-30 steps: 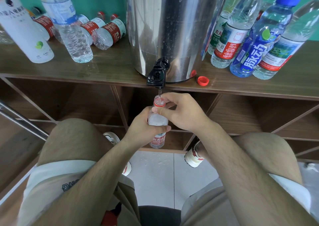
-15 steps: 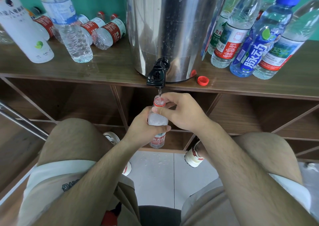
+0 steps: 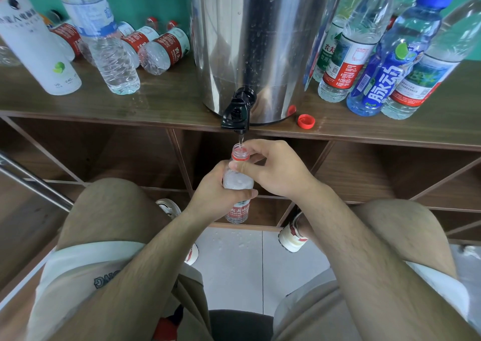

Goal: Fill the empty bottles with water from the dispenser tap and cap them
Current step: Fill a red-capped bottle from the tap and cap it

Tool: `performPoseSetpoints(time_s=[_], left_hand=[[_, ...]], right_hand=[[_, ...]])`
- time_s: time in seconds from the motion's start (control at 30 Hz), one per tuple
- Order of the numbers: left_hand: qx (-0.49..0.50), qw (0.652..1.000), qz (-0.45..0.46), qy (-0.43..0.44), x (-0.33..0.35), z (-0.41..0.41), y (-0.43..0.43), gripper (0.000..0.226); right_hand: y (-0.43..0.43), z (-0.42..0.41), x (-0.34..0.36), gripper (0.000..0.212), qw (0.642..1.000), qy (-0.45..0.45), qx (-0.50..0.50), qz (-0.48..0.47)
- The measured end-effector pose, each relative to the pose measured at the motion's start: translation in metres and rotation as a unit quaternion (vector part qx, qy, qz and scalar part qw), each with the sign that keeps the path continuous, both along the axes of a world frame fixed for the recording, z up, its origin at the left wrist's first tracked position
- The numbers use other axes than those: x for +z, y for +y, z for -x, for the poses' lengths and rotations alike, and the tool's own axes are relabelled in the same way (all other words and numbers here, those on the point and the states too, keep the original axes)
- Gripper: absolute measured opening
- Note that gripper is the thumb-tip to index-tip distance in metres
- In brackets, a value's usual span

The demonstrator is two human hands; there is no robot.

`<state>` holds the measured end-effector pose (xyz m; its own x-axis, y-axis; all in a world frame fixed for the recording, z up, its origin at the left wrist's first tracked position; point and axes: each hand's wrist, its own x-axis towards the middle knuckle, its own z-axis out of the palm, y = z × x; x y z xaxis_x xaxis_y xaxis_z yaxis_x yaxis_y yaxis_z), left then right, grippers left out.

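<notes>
One long wooden surface (image 3: 130, 106) carries everything. The steel dispenser (image 3: 250, 41) stands at its front edge so that whatever pours from it clears the wood; its top is cut off by the frame, so how full it is cannot be told.

To its right a cluster of upright bottles (image 3: 348, 54) looks filled, apparently parked there as done, though several of their caps run out of view. To the left, small red-labelled bottles (image 3: 164, 51) lie on their sides near the wall. They are probably the waiting empties, but glare makes their contents hard to judge.

Below the edge, the left hand (image 3: 208, 200) wraps the body of the small bottle (image 3: 238, 182) and bears its weight. The right hand (image 3: 278, 171) pinches the neck between thumb and fingers, seemingly to steady the mouth (a narrow target). The bottle is upright in the air, directly under the black tap (image 3: 236, 111), with its open mouth just below the spout. Both hands cover its middle, so the water level is hidden.

The loose red cap (image 3: 306, 120) lies on the surface just right of the dispenser's base, within easy reach for capping. A thin stream (image 3: 241, 140) runs from the spout into the mouth. No hand touches the tap, and I cannot make out what holds its lever open.
</notes>
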<state>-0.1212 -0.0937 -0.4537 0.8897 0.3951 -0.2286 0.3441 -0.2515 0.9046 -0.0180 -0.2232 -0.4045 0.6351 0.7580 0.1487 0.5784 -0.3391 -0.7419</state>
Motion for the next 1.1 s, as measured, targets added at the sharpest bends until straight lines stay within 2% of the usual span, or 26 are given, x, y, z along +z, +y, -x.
performPoseSetpoints(time_s=[1.1], left_hand=[[-0.003, 1.000, -0.009, -0.006, -0.0056, -0.0013, 0.0015, 0.072]], right_hand=[[-0.0001, -0.0047, -0.0066, 0.025, 1.000, -0.018, 0.000, -0.002]])
